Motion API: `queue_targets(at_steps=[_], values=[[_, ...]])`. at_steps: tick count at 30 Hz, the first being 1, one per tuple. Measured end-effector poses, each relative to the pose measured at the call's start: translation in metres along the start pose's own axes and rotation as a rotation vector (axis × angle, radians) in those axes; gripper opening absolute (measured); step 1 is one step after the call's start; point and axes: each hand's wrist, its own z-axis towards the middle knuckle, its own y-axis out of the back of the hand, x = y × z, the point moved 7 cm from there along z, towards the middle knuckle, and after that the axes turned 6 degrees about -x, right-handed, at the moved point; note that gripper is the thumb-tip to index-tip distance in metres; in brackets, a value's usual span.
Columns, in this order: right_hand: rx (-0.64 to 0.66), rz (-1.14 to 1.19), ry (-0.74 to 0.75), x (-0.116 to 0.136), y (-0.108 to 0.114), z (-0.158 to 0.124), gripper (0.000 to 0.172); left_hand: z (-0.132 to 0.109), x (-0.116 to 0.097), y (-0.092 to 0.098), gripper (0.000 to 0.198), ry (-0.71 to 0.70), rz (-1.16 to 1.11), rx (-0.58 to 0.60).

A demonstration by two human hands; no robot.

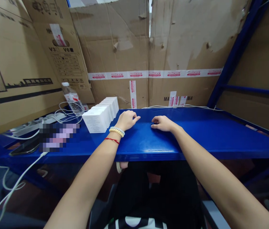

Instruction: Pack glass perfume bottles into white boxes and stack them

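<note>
My left hand (127,120) rests on the blue tabletop (196,136), just right of a row of white boxes (98,117). Its thumb sticks out to the right and nothing shows in its fingers, which are partly hidden behind the hand. Across a short gap, my right hand (163,123) lies on the table with its fingers loosely bent and apart, also holding nothing. The boxes stand upright in a line running away from me, with small print on the nearest face.
A plastic bottle (72,100) stands behind coiled white cable (65,111). Left of the boxes are a power strip (31,125), a dark phone (27,148) and a pixelated patch. Cardboard walls (115,41) enclose the back, with a blue metal post (232,54) at right.
</note>
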Motion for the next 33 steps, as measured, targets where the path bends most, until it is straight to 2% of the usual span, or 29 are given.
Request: queue_targets(at_steps=[3, 5, 7, 10, 12, 14, 15, 17, 19, 21, 23, 26, 29, 31, 33], values=[[0.007, -0.004, 0.007, -0.001, -0.001, 0.001, 0.027, 0.001, 0.001, 0.007, 0.039, 0.036, 0.027, -0.073], [0.008, -0.006, 0.009, -0.002, -0.001, 0.001, 0.028, 0.001, 0.001, 0.018, 0.035, 0.044, 0.032, -0.163], [0.011, -0.007, 0.005, -0.002, -0.002, 0.001, 0.028, -0.002, 0.001, 0.036, 0.025, 0.055, 0.032, -0.282], [0.021, -0.012, 0.004, 0.0, -0.002, 0.0, 0.029, -0.017, 0.008, 0.074, 0.012, 0.137, 0.045, -0.477], [0.027, -0.02, 0.003, 0.001, -0.002, -0.001, 0.03, -0.036, 0.02, 0.102, 0.023, 0.269, 0.084, -0.613], [0.029, -0.029, 0.003, 0.001, -0.002, -0.001, 0.03, -0.059, 0.04, 0.123, 0.048, 0.472, 0.125, -0.7], [0.029, -0.032, 0.006, 0.002, -0.001, -0.001, 0.03, -0.07, 0.052, 0.129, 0.065, 0.584, 0.138, -0.706], [0.03, -0.034, 0.016, 0.002, -0.001, -0.001, 0.029, -0.088, 0.073, 0.132, 0.094, 0.765, 0.151, -0.658], [0.024, -0.029, 0.027, 0.003, -0.001, -0.001, 0.028, -0.095, 0.091, 0.125, 0.11, 0.846, 0.128, -0.544], [0.017, -0.023, 0.03, 0.002, -0.001, 0.0, 0.028, -0.096, 0.101, 0.116, 0.114, 0.863, 0.077, -0.44], [0.011, -0.014, 0.029, 0.001, -0.001, 0.0, 0.028, -0.098, 0.105, 0.113, 0.11, 0.865, 0.049, -0.392], [0.004, 0.003, 0.039, -0.001, -0.002, 0.002, 0.028, -0.102, 0.096, 0.121, 0.106, 0.851, 0.073, -0.376], [-0.002, 0.003, 0.043, -0.003, -0.004, 0.003, 0.027, -0.103, 0.078, 0.124, 0.108, 0.804, 0.058, -0.334], [-0.004, 0.004, 0.039, -0.004, -0.005, 0.003, 0.027, -0.093, 0.064, 0.115, 0.109, 0.735, -0.038, -0.285], [-0.041, 0.045, 0.06, 0.0, -0.002, 0.003, 0.026, -0.072, 0.052, 0.092, 0.112, 0.651, -0.231, -0.191]])
